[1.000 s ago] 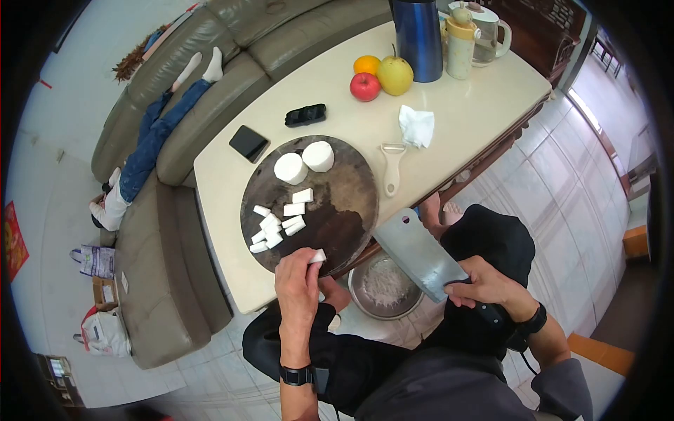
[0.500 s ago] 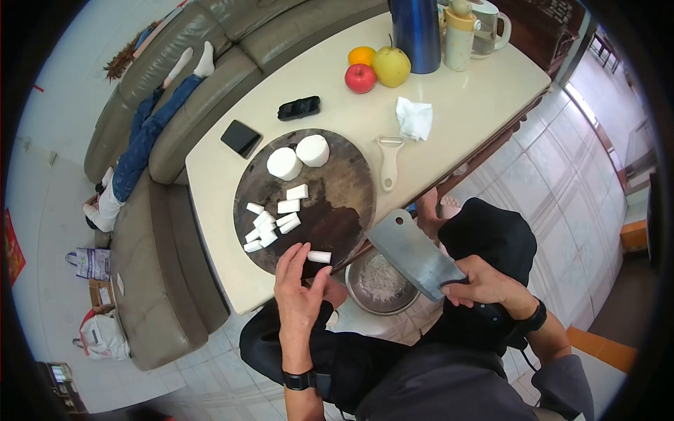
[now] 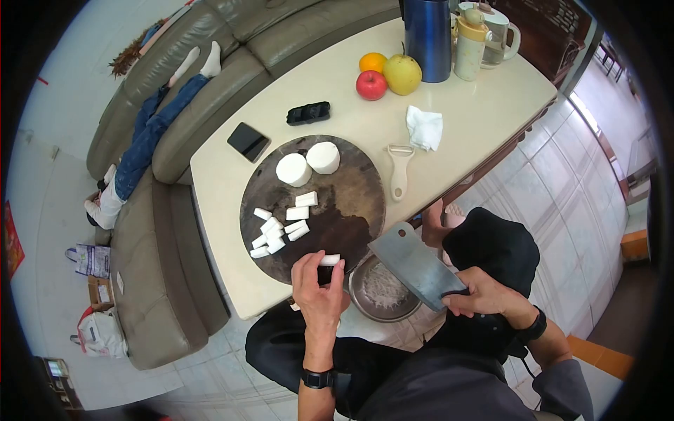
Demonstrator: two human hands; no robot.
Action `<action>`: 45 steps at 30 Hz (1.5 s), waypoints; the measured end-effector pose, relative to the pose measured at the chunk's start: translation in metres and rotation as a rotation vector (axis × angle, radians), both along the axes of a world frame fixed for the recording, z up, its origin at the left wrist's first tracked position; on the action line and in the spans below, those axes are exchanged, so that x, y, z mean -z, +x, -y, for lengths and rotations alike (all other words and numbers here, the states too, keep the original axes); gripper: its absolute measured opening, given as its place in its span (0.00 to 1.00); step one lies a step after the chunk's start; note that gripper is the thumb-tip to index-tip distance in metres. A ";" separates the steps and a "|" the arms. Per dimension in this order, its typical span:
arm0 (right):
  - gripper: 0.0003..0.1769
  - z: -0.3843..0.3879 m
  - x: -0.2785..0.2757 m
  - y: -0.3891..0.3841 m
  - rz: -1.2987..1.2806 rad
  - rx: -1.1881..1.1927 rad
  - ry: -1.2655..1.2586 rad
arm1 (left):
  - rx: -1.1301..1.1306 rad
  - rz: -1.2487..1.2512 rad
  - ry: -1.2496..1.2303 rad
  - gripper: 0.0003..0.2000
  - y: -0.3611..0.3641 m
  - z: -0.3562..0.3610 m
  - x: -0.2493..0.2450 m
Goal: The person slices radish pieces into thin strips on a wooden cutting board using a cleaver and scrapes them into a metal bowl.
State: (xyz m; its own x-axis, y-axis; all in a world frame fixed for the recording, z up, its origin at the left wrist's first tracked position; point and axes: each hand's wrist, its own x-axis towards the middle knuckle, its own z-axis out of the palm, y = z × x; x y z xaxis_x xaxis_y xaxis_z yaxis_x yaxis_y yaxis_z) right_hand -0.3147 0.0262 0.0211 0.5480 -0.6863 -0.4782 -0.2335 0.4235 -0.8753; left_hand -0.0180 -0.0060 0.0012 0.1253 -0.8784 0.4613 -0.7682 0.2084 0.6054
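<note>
At the near edge of the round dark chopping board (image 3: 351,182), my left hand (image 3: 319,295) pinches a short stick of white radish (image 3: 330,260) between thumb and fingers. My right hand (image 3: 484,293) grips a cleaver (image 3: 418,261) by its handle, the broad blade angled up to the left above a metal bowl (image 3: 357,295) with pale scraps in it. Several cut radish sticks (image 3: 272,228) lie in a loose group on the board's left. Two thick radish rounds (image 3: 293,170) stand behind them. A wet dark patch marks the board.
A peeler (image 3: 399,175) and crumpled tissue (image 3: 424,128) lie right of the board. A phone (image 3: 248,142) and black case (image 3: 308,113) lie behind it. Fruit (image 3: 403,74), a blue flask (image 3: 427,42) and a glass jug (image 3: 496,42) stand farther back. A person (image 3: 140,140) lies on the sofa.
My left fingers have closed around the radish stick, which lay beside them before. The cleaver stays in my right hand, nearly unmoved. The whole view has shifted slightly.
</note>
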 end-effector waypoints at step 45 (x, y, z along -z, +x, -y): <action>0.05 0.062 -0.065 0.052 -0.380 -0.256 -1.035 | 0.076 0.206 -0.143 0.09 0.005 -0.016 -0.010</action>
State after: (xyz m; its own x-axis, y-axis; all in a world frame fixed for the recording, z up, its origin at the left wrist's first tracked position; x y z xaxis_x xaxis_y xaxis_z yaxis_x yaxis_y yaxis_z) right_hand -0.2629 -0.0358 0.0862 0.6696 -0.7374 0.0889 -0.5352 -0.5620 -0.6307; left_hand -0.0132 0.0098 0.0109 -0.0484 -0.8055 0.5906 -0.8509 0.3429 0.3979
